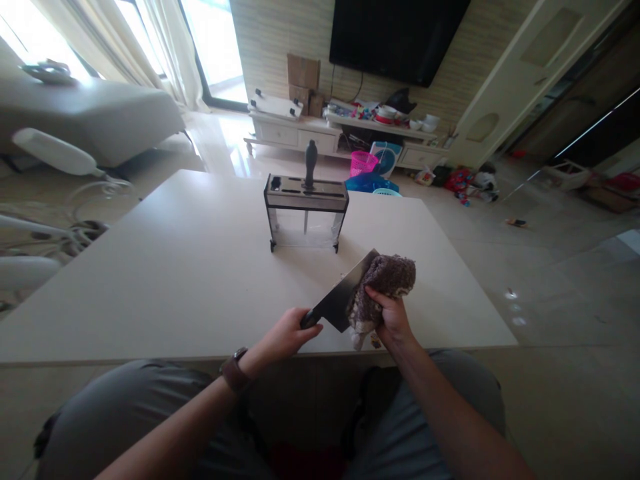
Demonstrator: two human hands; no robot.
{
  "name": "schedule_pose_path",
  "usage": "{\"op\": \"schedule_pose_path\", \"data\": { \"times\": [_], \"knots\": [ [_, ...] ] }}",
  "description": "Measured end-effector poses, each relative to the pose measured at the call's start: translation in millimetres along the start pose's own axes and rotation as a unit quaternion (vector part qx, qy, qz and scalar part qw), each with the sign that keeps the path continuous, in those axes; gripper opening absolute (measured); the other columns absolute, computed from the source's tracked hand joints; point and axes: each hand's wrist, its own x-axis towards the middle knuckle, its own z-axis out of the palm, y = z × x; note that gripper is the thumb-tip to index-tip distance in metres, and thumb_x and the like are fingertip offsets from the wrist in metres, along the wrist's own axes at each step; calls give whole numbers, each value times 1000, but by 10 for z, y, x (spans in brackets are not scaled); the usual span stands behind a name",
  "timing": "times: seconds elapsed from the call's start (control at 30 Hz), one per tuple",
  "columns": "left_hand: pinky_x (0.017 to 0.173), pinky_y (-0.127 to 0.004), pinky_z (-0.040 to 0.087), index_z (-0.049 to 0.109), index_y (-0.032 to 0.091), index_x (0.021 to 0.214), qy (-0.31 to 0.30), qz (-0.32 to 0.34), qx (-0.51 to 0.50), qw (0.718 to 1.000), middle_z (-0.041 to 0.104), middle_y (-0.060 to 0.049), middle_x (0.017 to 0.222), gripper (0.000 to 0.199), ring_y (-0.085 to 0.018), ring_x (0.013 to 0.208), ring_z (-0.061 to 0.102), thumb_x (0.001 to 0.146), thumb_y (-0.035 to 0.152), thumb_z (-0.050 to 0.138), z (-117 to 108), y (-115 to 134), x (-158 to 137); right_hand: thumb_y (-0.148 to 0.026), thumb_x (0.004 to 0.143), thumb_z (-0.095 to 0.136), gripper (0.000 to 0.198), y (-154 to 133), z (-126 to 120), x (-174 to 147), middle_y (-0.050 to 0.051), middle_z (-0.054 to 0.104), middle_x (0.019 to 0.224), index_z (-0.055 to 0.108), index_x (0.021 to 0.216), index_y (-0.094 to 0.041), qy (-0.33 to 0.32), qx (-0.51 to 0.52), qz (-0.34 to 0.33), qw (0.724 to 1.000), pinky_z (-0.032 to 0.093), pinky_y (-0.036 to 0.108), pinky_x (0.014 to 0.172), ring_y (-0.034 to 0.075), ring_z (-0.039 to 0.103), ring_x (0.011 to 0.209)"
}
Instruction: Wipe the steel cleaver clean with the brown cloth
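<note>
My left hand (289, 332) is closed round the black handle of a cleaver (345, 293), whose broad blade slants up and to the right above the table's front part. In my right hand (393, 315) is a bunched brown-grey cloth (387, 273) with pale patches, pressed against the blade's right side. The cloth covers part of the blade. Farther back on the table stands a knife block (306, 197) with clear walls and a slotted top; one dark-handled tool (311, 163) sits upright in it, its shaft visible through the clear wall.
The white table (200, 280) has its front edge close to my knees. White chairs (55, 152) are on the left. Behind the table are a pink basket (363, 162), a low cabinet (280, 133) and a wall-mounted television (397, 37). Bags (457, 179) lie on the floor at right.
</note>
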Motion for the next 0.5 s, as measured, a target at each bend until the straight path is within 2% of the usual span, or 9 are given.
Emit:
{"op": "schedule_pose_path", "data": {
  "times": [0.27, 0.5],
  "knots": [
    [43, -23, 33, 56, 20, 81, -11, -44, -69, 997, 45, 7, 56, 33, -11, 46, 43, 84, 51, 68, -1, -35, 4, -17, 48, 93, 40, 12, 8, 1, 3, 83, 85, 76, 84, -20, -28, 8, -3, 1000, 65, 33, 68, 21, 76, 72],
    [42, -22, 32, 48, 22, 73, 23, -32, -102, 994, 41, 8, 52, 37, -10, 43, 41, 85, 52, 66, 134, -4, -3, -22, 47, 97, 47, 151, 53, -111, 2, 83, 88, 78, 90, -20, -72, -46, 16, 996, 64, 35, 74, 22, 77, 75]
  ]
}}
